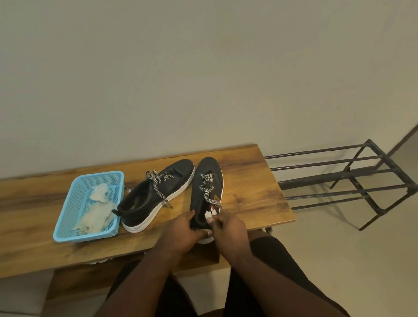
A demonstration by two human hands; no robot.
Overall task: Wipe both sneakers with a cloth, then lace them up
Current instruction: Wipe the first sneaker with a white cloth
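Note:
Two black sneakers with white soles stand on the wooden table [30, 206]. The left sneaker [153, 196] lies angled, its checkered lace loosely threaded. The right sneaker [206, 183] points away from me, its checkered lace [208, 188] bunched on top with an end trailing right. My left hand [184, 230] grips the heel of the right sneaker. My right hand [227, 226] pinches something small and white [209, 215] at the sneaker's collar. A pale cloth [96, 216] lies in the blue basket [65, 208].
The blue mesh basket sits left of the sneakers, near the table's front edge. A black metal rack [356, 178] stands on the floor to the right of the table. A plain wall rises behind the table. My legs are below the table's near edge.

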